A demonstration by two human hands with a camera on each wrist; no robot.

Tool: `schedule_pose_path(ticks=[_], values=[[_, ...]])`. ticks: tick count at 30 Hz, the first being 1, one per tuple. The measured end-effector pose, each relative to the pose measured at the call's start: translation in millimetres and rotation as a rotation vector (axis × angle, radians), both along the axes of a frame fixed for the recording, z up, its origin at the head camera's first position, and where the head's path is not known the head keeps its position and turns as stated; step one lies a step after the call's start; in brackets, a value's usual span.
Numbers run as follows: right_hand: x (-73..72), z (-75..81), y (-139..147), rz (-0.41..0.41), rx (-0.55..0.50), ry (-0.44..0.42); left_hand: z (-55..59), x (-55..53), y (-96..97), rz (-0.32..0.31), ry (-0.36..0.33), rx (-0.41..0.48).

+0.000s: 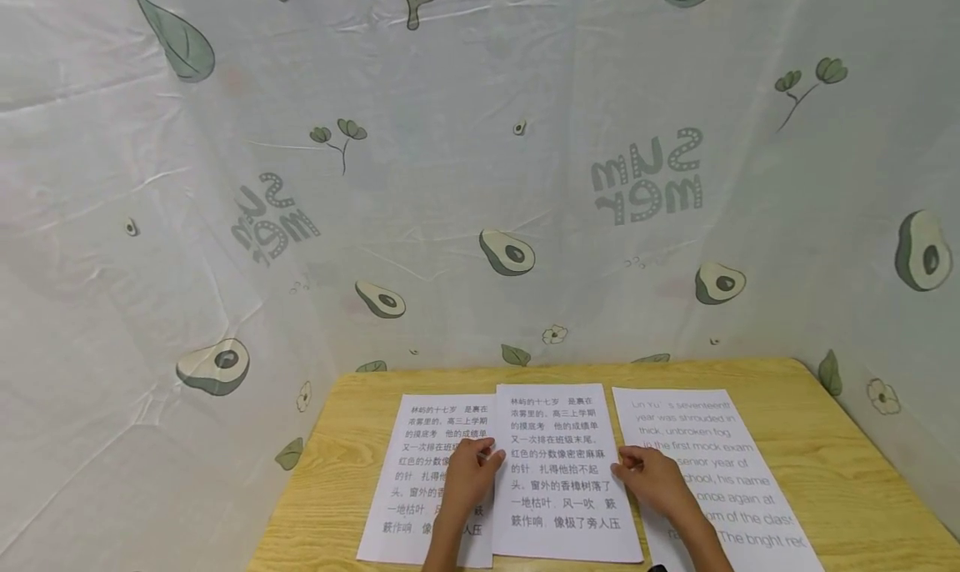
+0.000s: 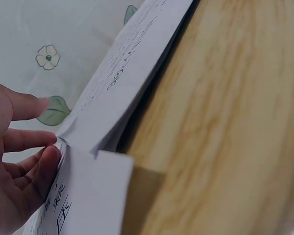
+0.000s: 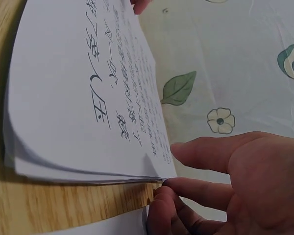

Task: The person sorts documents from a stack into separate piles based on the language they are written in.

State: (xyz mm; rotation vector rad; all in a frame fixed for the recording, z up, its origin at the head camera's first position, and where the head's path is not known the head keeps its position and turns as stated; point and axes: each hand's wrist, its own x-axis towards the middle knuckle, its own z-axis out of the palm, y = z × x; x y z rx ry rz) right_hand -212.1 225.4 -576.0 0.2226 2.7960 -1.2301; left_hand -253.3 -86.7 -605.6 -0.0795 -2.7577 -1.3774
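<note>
A stack of white sheets (image 1: 558,472) printed with large Chinese characters lies in the middle, its near edge raised off the wood in the wrist views. My left hand (image 1: 467,479) pinches its left edge, over the right part of another Chinese-printed sheet (image 1: 420,472). At the opposite edge, my right hand (image 1: 658,482) holds the stack by its side, the thumb (image 3: 196,152) above and fingertips at the edge. Several layers show along the curved near corner. Under my right hand lies an English-printed sheet (image 1: 738,464), partly covered by the hand and forearm.
All the papers lie on a light wooden table (image 1: 847,464). A pale curtain (image 1: 450,180) with avocado and leaf prints hangs behind the table and at both sides. The left Chinese sheet's right side tucks against the middle stack.
</note>
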Motion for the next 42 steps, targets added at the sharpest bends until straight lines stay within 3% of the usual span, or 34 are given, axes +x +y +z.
schedule_pose_path(ticks=[19, 27, 34, 42], values=[[5.7, 8.8, -5, 0.016, -0.003, 0.037, 9.2, 4.3, 5.8, -0.016, 0.003, 0.003], [10.6, 10.5, -9, -0.022, -0.195, 0.037, 11.8, 8.7, 8.7, -0.043, 0.021, 0.06], [12.4, 11.7, -7, -0.041, -0.227, 0.07, 13.8, 8.8, 9.8, 0.002, 0.026, 0.103], [13.3, 16.0, -7, -0.062, -0.338, 0.051, 15.6, 4.8, -0.8, 0.009, 0.035, 0.157]])
